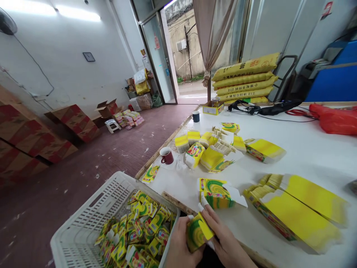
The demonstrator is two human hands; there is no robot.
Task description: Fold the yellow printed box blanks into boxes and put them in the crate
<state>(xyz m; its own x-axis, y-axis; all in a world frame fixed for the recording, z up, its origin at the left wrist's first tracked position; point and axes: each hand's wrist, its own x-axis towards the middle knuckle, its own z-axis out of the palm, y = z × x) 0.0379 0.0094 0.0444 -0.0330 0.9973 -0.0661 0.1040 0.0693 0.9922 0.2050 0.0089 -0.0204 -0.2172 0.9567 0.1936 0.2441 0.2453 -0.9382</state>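
Note:
Between my two hands is a small yellow and green carton (196, 233) with a swirl print, held over the table's near edge. My left hand (180, 243) is closed round its left side. Closed too, my right hand (223, 236) grips the right side, with white coverings on some fingertips. Just beyond the fingers lies a printed carton (214, 188) with a white flap sticking out to the right. To my left stands a white plastic basket (92, 203) filled with many small yellow-green packs (142, 227).
Stacks of flat yellow cartons (304, 208) cover the right of the white table (315, 156). More cartons (213, 158) lie further back, near a red mug (166, 155) and a dark mug (196, 116). Yellow sacks (245, 80) and a red bag (337, 119) are behind.

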